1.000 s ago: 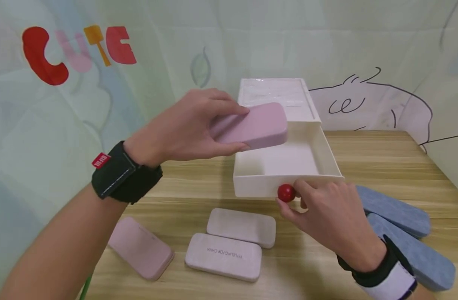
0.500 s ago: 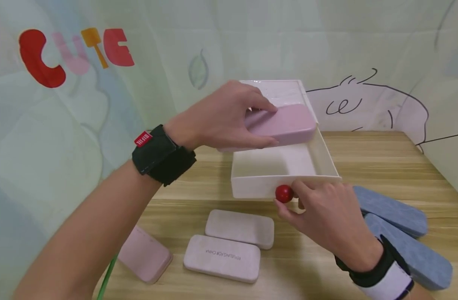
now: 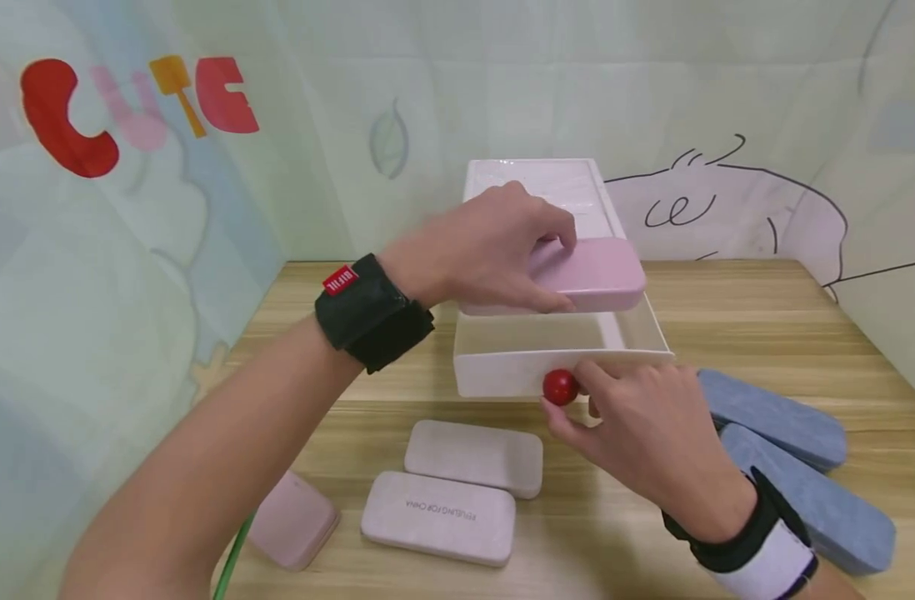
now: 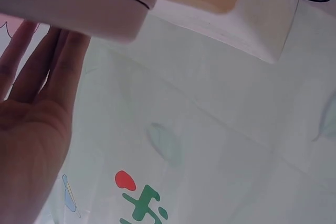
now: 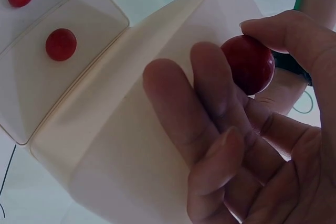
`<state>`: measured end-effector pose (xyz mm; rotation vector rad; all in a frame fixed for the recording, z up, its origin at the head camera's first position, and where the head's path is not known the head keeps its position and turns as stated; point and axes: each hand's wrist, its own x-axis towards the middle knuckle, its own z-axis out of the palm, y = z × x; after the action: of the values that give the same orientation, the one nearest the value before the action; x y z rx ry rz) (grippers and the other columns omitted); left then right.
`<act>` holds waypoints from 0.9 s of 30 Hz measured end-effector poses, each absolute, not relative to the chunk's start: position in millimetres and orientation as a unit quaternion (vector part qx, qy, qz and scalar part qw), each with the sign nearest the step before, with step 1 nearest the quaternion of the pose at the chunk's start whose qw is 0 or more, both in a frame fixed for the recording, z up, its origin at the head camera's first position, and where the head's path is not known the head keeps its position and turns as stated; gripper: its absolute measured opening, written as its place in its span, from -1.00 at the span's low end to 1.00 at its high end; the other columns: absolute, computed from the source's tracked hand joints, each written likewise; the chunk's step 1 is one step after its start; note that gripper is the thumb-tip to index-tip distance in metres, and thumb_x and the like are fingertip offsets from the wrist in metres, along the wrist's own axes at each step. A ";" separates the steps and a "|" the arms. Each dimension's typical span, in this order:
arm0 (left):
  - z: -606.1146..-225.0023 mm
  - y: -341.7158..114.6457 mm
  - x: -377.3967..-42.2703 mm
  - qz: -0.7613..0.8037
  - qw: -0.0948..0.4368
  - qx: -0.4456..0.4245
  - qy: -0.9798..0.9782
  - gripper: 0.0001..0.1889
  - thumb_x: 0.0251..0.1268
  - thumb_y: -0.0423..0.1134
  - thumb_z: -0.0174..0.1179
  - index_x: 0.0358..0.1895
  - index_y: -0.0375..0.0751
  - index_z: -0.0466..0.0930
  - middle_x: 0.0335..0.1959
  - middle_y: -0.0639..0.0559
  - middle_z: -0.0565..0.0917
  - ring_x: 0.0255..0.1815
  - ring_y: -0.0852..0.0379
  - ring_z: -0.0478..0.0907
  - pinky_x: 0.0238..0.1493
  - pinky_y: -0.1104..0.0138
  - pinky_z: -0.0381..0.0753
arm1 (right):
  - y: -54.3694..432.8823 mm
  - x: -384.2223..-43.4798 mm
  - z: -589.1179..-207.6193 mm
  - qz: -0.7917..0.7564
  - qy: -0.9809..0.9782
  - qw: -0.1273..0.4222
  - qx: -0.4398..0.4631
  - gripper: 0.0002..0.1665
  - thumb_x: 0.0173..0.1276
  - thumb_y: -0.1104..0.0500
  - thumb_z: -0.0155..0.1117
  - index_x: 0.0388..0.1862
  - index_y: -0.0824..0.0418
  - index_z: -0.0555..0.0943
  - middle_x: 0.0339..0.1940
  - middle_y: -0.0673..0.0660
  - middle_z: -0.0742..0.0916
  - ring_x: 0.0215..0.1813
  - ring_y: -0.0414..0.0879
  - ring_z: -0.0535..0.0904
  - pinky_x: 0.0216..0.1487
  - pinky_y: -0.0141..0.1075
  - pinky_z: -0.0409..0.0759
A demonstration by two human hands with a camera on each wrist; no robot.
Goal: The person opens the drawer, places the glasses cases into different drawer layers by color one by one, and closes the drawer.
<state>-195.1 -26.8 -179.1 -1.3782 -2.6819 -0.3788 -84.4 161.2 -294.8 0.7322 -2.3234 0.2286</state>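
My left hand [image 3: 495, 246] grips a pink glasses case [image 3: 600, 271] by its sides, close over a pulled-out white drawer [image 3: 495, 375]. In the left wrist view, the case [image 4: 100, 6] shows a dark seam along its edge, and several fingers lie beneath it. On the drawer's front is a round red knob [image 3: 560, 387], which my right hand [image 3: 645, 433] pinches between thumb and fingers. The right wrist view shows that knob [image 5: 249, 65] near the thumb tip. Behind the case, the white cabinet [image 3: 532, 175] is partly hidden.
Two off-white cases [image 3: 438, 518] lie in front of the drawer. Another pink case [image 3: 292, 521] is at the left, partly behind my forearm. Two blue cases [image 3: 810, 500] lie right of my right hand. Further red knobs [image 5: 61, 44] sit on the cabinet's other drawer fronts.
My left hand has carried the pink glasses case rightward over the drawer, then lowered it closer to it. My right hand has stayed at the red knob.
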 end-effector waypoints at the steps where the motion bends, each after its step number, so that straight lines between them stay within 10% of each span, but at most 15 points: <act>1: -180.3 -25.2 -195.3 -0.116 0.050 -0.450 -0.884 -0.60 0.09 0.18 0.46 -0.14 0.01 0.70 -0.41 0.12 0.60 -0.28 0.13 0.45 -0.25 0.34 0.36 | 161.1 -84.4 -294.7 0.088 -0.893 0.340 0.281 -0.67 0.06 -0.04 0.51 -0.58 0.07 0.53 -0.75 -0.10 0.56 -0.73 -0.23 0.36 -0.72 -0.45 0.07; 27: -218.4 -11.5 -207.3 -0.076 0.013 -0.417 -0.906 -0.73 0.25 0.08 0.36 -0.37 -0.02 0.67 -0.55 0.08 0.55 -0.40 0.13 0.49 -0.39 0.34 0.39 | 162.2 -85.3 -295.5 0.073 -0.894 0.342 0.280 -0.63 0.06 -0.06 0.53 -0.60 0.07 0.51 -0.78 -0.11 0.49 -0.74 -0.27 0.31 -0.72 -0.42 0.04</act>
<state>-207.3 -11.5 -218.4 -1.2992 -2.8229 -0.2376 -85.3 162.2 -295.5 0.7274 -2.3248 0.1900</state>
